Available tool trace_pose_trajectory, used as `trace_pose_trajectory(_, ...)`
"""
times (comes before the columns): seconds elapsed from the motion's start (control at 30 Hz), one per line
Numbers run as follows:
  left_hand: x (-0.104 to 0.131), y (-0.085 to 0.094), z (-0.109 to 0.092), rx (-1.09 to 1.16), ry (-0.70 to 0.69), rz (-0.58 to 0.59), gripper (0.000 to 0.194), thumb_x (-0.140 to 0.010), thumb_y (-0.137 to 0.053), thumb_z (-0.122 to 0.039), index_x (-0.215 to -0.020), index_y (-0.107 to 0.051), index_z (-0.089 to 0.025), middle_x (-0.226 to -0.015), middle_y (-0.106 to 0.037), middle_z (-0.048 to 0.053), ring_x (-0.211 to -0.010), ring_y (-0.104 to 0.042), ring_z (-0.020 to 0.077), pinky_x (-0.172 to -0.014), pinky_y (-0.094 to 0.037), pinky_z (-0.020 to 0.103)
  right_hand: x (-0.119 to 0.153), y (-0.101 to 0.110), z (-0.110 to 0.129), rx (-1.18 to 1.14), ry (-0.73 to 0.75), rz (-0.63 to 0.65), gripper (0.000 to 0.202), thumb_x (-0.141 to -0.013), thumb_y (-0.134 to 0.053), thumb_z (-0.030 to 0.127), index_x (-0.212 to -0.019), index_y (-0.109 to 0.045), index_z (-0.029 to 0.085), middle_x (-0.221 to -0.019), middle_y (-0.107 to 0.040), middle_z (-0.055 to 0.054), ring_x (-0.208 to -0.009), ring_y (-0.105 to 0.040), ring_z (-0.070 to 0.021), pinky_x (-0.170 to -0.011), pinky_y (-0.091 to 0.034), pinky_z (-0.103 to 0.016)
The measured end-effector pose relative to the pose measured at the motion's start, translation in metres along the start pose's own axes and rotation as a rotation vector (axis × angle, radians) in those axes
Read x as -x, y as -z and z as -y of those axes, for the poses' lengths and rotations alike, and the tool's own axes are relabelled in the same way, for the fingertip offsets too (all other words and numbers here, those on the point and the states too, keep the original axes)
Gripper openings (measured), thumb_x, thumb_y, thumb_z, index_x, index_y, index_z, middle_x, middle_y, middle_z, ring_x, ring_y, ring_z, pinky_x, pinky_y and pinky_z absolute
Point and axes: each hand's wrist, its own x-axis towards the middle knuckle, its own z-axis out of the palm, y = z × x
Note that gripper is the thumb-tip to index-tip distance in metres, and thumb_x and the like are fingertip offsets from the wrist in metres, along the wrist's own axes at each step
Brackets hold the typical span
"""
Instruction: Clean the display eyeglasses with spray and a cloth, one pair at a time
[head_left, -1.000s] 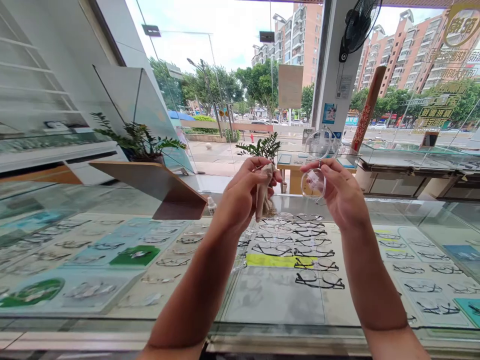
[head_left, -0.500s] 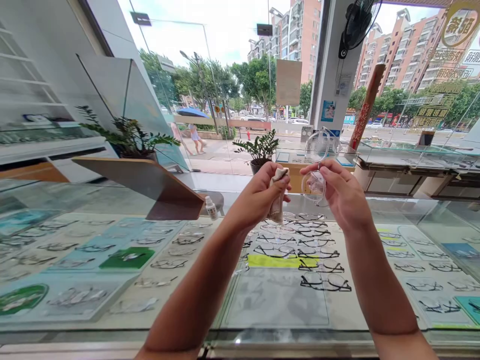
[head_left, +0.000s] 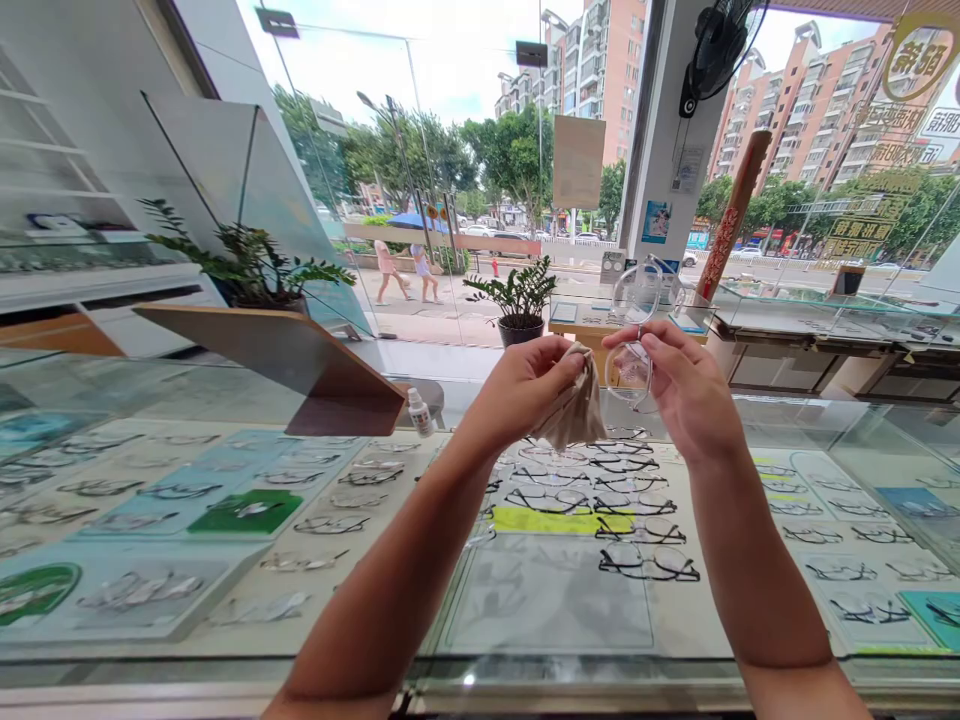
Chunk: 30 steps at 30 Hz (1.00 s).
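My left hand (head_left: 534, 388) is closed on a beige cloth (head_left: 576, 412), which hangs down from the fingertips over the display case. Just to its right, my right hand (head_left: 679, 385) pinches a pair of clear-framed glasses (head_left: 630, 370) near the bridge, between thumb and fingers. The glasses are held on end, one lens above the fingers and the other below. Cloth and glasses are close together but apart. Rows of dark-framed glasses (head_left: 649, 565) lie under the glass below my hands.
A small white bottle (head_left: 420, 413) stands on the glass counter (head_left: 247, 400), beside a tilted brown board (head_left: 277, 355). Potted plants (head_left: 520, 300) stand by the window. Another display case is at the back right. Two people walk outside.
The cloth in my left hand has gone from bunched up to hanging spread out, a little further right. My right hand and the glasses have barely moved. A second walker shows outside.
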Motion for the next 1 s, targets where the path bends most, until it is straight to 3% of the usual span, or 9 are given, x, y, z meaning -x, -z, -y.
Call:
trace_pose_trajectory(0.4,-0.003,0.0,0.004,0.108,0.003,-0.097,0.05,-0.069,-0.089,-0.059,-0.079,-0.067,-0.015,-0.067,-0.06,-0.002,-0.058,-0.045,0.0077,-0.055,-0.035,0.022,0.001,-0.004,-0.006,-0.019,-0.017,0.031,0.013,-0.089,-0.071,0.039,-0.093,-0.074,0.028,-0.108,-0.077,-0.002,-0.11,-0.069,-0.0231,-0.114,-0.05,-0.047)
trace_pose_trajectory(0.63,-0.004,-0.001,0.004,0.172,0.004,-0.151,0.051,-0.067,-0.092,-0.056,-0.075,-0.061,-0.016,-0.068,-0.062,-0.002,-0.059,-0.049,0.0079,-0.057,-0.039,0.022,0.003,-0.009,-0.01,0.048,0.061,0.029,0.011,-0.091,-0.071,0.038,-0.094,-0.077,0.029,-0.103,-0.077,0.0,-0.108,-0.068,-0.0202,-0.108,-0.051,-0.042)
trace_pose_trajectory(0.83,-0.006,0.002,0.008,0.268,0.063,-0.093,0.044,-0.073,-0.089,-0.051,-0.077,-0.063,-0.016,-0.069,-0.059,-0.002,-0.058,-0.047,0.0067,-0.053,-0.034,0.02,-0.004,-0.009,-0.02,0.051,0.03,-0.045,0.014,-0.087,-0.073,0.04,-0.092,-0.076,0.027,-0.104,-0.078,-0.002,-0.104,-0.068,-0.0207,-0.105,-0.052,-0.042)
trace_pose_trajectory(1.0,-0.007,0.002,0.009,0.29,0.082,-0.034,0.046,-0.069,-0.093,-0.05,-0.08,-0.064,-0.017,-0.071,-0.061,-0.003,-0.06,-0.049,0.0067,-0.055,-0.037,0.018,-0.007,-0.009,-0.023,-0.034,-0.01,-0.035,0.015,-0.084,-0.075,0.042,-0.091,-0.076,0.028,-0.102,-0.076,0.0,-0.102,-0.068,-0.0199,-0.108,-0.051,-0.042)
